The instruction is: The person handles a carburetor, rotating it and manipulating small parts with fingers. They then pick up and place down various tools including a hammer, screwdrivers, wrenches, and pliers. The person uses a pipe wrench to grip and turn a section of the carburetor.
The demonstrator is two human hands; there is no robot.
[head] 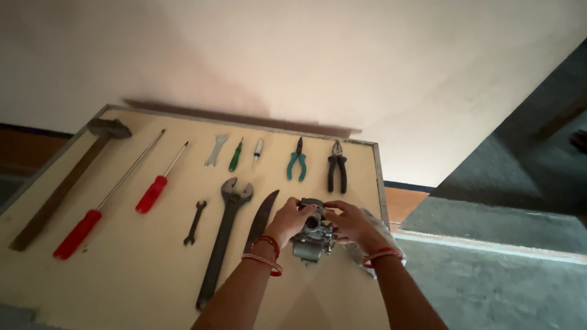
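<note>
While both hands close around it from either side, the carburetor (313, 235) sits upright on the pale tabletop (122, 275) near its right edge, a small grey cast-metal body with a round opening at the top and knobbly fittings lower down. The left hand (287, 221) clamps on its left flank with fingers curled over the top rim; the right hand (353, 223) grips the opposite flank, fingertips meeting the left ones above the opening. Just left of this grip lies a dark flat blade (262, 219), then a long adjustable wrench (223, 238) and a small open-end spanner (194, 223). Beyond the grip lie black-handled pliers (337, 168) and green-handled pliers (297, 162). A pale crumpled cloth (379, 235) shows under the right hand, mostly covered. The carburetor's sides are hidden by the palms, its details are dim in the low light, and both forearms are cut off by the bottom edge.
</note>
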